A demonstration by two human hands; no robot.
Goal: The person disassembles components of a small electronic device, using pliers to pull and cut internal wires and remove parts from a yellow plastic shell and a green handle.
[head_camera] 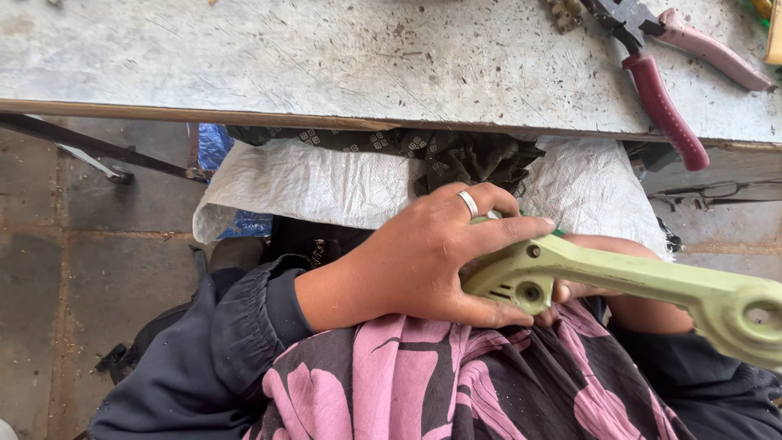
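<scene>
A pale green metal arm-shaped part (635, 281) with round holes lies across my lap, running from the middle to the right edge. My left hand (432, 257), a ring on one finger, wraps over its left end. My right hand (603, 269) sits under the part, mostly hidden by it, with fingertips showing beside the left hand. My lap is covered by a pink and black patterned cloth (423, 383).
A scratched grey worktable (326, 57) spans the top. Pliers with dark red handles (664, 98) lie at its right end. A white woven sack (318, 183) and dark patterned cloth hang below the table edge. Tiled floor at left.
</scene>
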